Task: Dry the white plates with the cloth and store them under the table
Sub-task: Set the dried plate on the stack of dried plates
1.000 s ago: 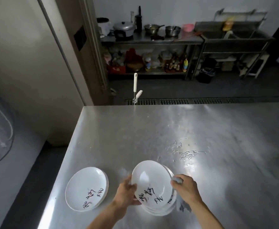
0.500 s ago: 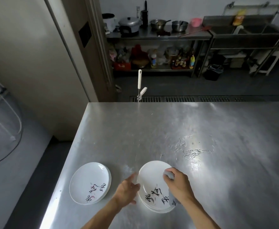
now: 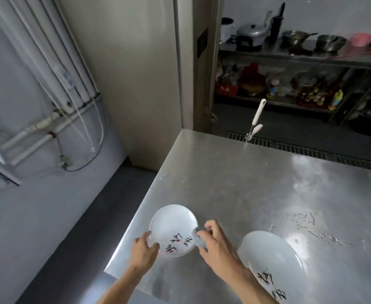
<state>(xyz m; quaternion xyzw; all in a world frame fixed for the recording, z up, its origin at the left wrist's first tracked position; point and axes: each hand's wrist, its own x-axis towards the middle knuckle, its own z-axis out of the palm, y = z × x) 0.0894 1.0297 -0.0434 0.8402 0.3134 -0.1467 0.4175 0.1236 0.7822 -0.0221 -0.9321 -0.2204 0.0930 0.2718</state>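
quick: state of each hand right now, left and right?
Left hand: closed, pinching the near rim of the left plate.
Right hand: closed, holding the cloth at that plate's right edge.

I see the left hand (image 3: 144, 252) gripping the left plate (image 3: 171, 227) by its rim on the desk (image 3: 246, 183). The right hand (image 3: 217, 249) holds the bunched cloth (image 3: 198, 238) at its right edge. A second plate (image 3: 272, 255) sits nearby.
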